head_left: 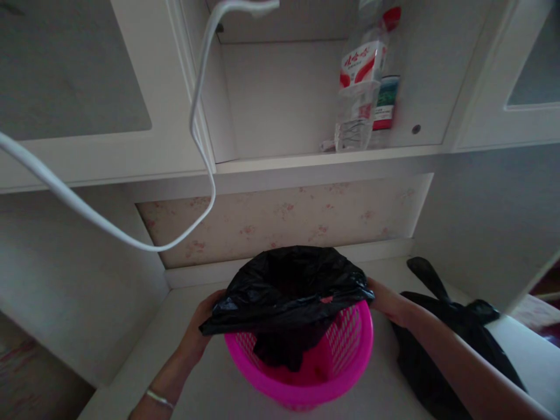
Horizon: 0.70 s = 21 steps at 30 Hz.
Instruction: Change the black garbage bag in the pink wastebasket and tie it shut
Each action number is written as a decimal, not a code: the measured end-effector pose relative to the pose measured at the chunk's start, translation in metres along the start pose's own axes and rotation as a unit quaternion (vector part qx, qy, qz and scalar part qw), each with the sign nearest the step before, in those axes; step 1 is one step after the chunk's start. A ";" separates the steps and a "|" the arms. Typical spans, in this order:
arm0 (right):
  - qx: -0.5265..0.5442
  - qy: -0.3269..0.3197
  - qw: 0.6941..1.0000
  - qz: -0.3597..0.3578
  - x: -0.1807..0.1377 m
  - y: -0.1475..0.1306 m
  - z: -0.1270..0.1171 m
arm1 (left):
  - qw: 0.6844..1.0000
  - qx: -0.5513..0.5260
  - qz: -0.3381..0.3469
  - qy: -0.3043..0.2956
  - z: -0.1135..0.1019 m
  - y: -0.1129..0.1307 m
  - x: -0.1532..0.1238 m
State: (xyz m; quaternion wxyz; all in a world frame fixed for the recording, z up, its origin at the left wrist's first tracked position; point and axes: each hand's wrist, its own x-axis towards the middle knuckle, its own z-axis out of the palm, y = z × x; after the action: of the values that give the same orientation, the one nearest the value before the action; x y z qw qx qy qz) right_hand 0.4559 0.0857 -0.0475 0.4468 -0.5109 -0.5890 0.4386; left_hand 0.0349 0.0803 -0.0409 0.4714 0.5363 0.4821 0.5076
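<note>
A black plastic trash bag (284,306) is spread open over the far part of a bright pink plastic basket (370,341), and its lower part hangs down inside. The basket's latticed wall and near rim show uncovered. On the left, my left hand (205,318) grips the bag's edge, its fingers partly hidden by the plastic. At the opposite side my right hand (382,297) holds the bag's other edge near the rim, with the fingertips out of sight behind it.
A knotted black bag (431,326) lies on the white surface (192,379) at the right, under my right forearm. Two plastic bottles (359,99) stand in the open cabinet (280,99) above. A white cable (157,248) loops across the upper left.
</note>
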 end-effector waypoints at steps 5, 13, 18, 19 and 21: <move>0.057 0.146 0.987 -0.029 -0.033 -0.006 -0.006 | 0.984 0.129 0.074 0.102 -0.010 0.012 -0.030; -0.073 0.106 0.976 -0.175 -0.072 0.004 0.011 | 0.931 0.264 0.251 -0.002 -0.021 -0.022 -0.080; -0.140 0.199 0.945 -0.217 -0.074 0.010 0.023 | 0.891 0.295 0.345 -0.006 -0.013 -0.027 -0.096; -0.127 0.200 0.948 -0.214 -0.076 0.010 0.025 | 0.875 0.316 0.367 -0.006 -0.011 -0.025 -0.098; -0.087 0.197 0.954 -0.210 -0.081 0.009 0.027 | 0.848 0.354 0.395 0.015 -0.007 -0.022 -0.101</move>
State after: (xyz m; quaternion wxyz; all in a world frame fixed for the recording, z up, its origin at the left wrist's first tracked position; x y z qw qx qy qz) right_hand 0.4383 0.0042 -0.0684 0.5897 -0.4890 -0.6190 0.1731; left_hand 0.0250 -0.0180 -0.0719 0.0024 0.8041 0.3839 0.4539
